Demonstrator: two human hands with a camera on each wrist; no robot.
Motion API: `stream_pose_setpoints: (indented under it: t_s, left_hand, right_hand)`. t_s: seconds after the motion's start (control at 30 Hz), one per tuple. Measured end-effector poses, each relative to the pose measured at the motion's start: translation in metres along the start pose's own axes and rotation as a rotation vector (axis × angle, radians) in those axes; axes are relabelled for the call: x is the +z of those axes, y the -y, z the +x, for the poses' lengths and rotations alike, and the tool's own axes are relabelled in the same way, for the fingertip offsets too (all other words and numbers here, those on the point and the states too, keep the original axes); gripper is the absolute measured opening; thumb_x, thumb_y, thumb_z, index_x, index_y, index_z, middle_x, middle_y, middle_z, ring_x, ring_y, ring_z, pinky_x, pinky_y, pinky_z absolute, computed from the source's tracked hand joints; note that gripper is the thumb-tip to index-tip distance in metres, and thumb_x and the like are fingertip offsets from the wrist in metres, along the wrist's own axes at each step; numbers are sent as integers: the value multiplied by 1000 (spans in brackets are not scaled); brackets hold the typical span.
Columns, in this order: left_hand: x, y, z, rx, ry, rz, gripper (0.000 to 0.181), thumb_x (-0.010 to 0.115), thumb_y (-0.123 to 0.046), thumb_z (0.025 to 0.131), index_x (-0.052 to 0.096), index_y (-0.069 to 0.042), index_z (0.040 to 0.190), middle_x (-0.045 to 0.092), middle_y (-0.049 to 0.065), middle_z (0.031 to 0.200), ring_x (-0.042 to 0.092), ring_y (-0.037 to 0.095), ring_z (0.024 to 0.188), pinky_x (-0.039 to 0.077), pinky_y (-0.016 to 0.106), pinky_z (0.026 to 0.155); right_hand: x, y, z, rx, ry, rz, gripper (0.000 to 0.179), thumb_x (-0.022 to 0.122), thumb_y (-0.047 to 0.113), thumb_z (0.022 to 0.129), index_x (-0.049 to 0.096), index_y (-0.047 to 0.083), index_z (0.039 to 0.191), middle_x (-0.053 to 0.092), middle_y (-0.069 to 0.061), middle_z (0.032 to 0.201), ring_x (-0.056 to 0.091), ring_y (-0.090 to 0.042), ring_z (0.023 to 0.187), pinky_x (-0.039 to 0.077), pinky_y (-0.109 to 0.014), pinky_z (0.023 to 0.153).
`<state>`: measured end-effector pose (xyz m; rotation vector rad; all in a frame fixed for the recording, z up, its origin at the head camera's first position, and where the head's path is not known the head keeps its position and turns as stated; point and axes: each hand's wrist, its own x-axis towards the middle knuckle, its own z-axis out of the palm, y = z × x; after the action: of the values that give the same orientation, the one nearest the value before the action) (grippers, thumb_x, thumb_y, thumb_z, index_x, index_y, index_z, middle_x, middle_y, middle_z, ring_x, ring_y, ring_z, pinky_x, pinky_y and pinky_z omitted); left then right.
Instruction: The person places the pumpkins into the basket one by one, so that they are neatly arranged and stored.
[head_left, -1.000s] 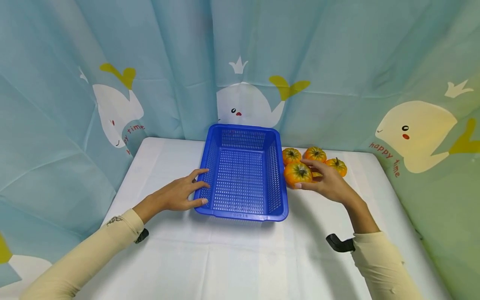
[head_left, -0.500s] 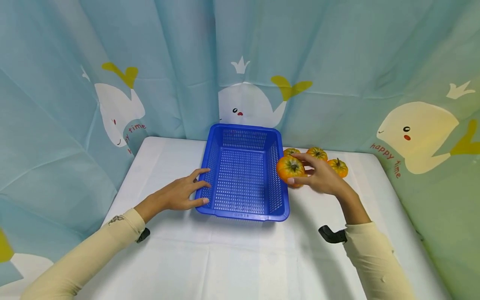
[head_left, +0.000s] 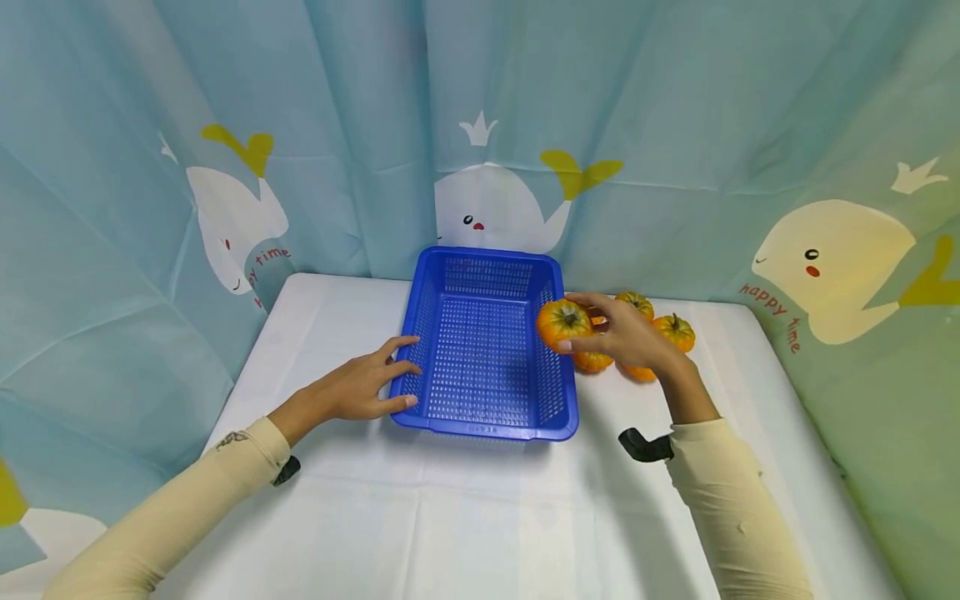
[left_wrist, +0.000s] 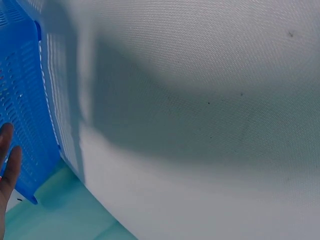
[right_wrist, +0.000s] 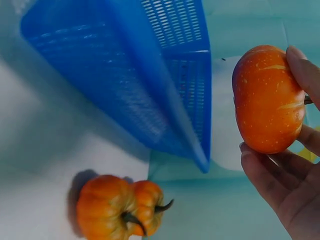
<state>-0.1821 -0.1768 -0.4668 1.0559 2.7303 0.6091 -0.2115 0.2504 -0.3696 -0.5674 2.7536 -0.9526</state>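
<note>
A blue perforated plastic basket (head_left: pixel 480 358) stands on the white-covered table. At its left rim is my left hand (head_left: pixel 367 385), fingers spread and lightly bent, the tips reaching over the edge; the left wrist view catches just two fingers (left_wrist: pixel 12 165) against the basket wall. My right hand (head_left: pixel 630 337) holds a small orange pumpkin (head_left: pixel 564 325) between thumb and fingers, raised at the basket's right rim and overlapping it. From the right wrist view, the held pumpkin (right_wrist: pixel 270 100) shows its orange underside, its stem toward the palm.
Several more small pumpkins lie right of the basket, one pumpkin (head_left: pixel 673 332) farthest right, others partly behind the right hand. A blue curtain (head_left: pixel 360 125) with whale prints closes off the back and sides. White tabletop (head_left: pixel 480 517) extends in front of the basket.
My right hand has lifted the pumpkin and carried it left, from beside the basket to its right rim. The left hand has stayed at the left rim.
</note>
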Motion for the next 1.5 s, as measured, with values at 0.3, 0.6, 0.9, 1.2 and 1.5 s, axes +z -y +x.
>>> stream_pose_setpoints:
  t_s: [0.3,0.6,0.9,1.2,1.5]
  left_hand:
    - [1,0,-1,-18,13,-19,57,54,-60,96,61,-18,134,21,6,165,63,33,120,55,49,94]
    - [1,-2,-1,-8,0,-22,55,56,-58,96,62,-19,134,22,6,165,63,34,120,55,50,94]
    - [1,-2,0,-8,-7,-18,53,57,-57,96,62,-19,133,23,7,164,61,34,122,54,50,96]
    - [2,-2,1,-18,1,-23,54,57,-58,95,62,-20,134,22,7,165,60,36,124,53,53,97]
    - [2,-3,0,-22,-3,0,53,59,-56,95,62,-19,133,23,8,164,60,38,124,53,53,97]
  right_hand:
    - [-1,18,24,-2,11,-4,80,80,46,83,47,13,148,55,-15,142,53,-36,127,45,-58,105]
    - [6,31,44,-4,15,6,82,83,42,82,47,13,149,55,-14,142,55,-35,124,51,-53,99]
    - [22,41,66,25,5,10,79,82,42,83,48,13,148,57,-12,136,58,-29,109,54,-46,94]
    - [37,48,88,51,-48,15,82,82,41,82,46,5,146,58,-16,131,57,-31,108,52,-45,96]
    - [49,50,103,58,-39,35,78,82,39,83,48,5,145,58,-15,133,58,-30,111,52,-44,100]
